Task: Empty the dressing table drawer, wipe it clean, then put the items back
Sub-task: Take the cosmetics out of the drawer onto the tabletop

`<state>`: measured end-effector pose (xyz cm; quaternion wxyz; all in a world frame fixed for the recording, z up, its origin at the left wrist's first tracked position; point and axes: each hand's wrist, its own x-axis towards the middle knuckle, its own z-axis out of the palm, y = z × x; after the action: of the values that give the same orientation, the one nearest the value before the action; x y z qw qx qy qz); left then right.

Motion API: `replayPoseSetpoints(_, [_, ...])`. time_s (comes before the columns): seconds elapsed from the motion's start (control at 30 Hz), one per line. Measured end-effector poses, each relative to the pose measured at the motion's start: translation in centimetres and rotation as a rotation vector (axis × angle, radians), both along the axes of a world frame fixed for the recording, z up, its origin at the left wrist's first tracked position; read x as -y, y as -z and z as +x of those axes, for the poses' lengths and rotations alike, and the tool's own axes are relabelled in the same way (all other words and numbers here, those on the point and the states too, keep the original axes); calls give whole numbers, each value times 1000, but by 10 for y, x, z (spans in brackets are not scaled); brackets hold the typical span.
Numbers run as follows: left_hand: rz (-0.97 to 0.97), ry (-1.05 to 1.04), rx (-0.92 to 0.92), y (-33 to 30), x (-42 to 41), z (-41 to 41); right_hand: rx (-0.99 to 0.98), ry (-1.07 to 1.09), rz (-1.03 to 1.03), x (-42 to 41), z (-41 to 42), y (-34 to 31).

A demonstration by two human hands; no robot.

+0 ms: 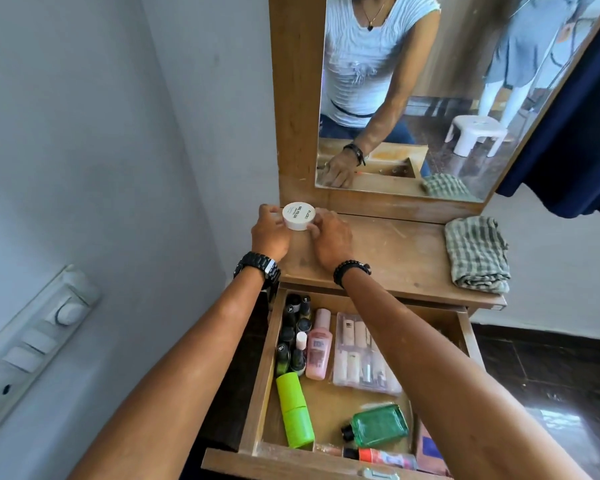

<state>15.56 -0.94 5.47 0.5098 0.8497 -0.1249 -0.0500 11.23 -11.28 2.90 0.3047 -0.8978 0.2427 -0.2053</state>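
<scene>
A round white jar (299, 215) sits at the back left corner of the wooden dressing table top (395, 251). My left hand (270, 233) and my right hand (329, 239) both grip its sides. Below, the drawer (257, 393) is pulled open. It holds several dark nail polish bottles (293, 337), a pink bottle (318, 344), a clear pouch of small tubes (361, 355), a lime green container (294, 410), a green flask (378, 426) and an orange-capped tube (381, 457). My right forearm hides the drawer's right part.
A folded checked cloth (477, 254) lies on the right side of the table top. The mirror (430, 98) stands behind it. A grey wall with a switch panel (28, 348) is at the left. A dark blue curtain (575, 133) hangs at the right.
</scene>
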Motion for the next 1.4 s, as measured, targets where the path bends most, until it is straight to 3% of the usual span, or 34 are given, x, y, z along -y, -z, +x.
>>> replayPoseSetpoints(0.2, [-103,48,0,-16,-16,-31,83,-56,220,9,-43,-8])
replayPoseSetpoints(0.33, [-175,214,-26,-12,-27,-76,166,-95,432,6,-101,-6])
replayPoseSetpoints(0.5, [-247,335,-216,9,-36,-138,156,-85,466,-1,-182,6])
replayPoseSetpoints(0.7, [-28,388,-396,54,-39,-177,-93,1,347,-3,-238,45])
replayPoseSetpoints(0.87, [333,450,-320,67,-33,-182,-251,45,209,-4,-241,60])
replayPoseSetpoints(0.97, [395,450,-334,66,-30,-183,-368,3,133,-7,-239,65])
replayPoseSetpoints(1.1, [446,488,-428,64,-29,-188,-420,-49,198,-10,-239,64])
replayPoseSetpoints(1.23, [360,465,-528,63,-27,-189,-426,-69,192,-11,-240,60])
replayPoseSetpoints(1.4, [-18,255,-748,58,-30,-190,-386,-91,141,-7,-245,57])
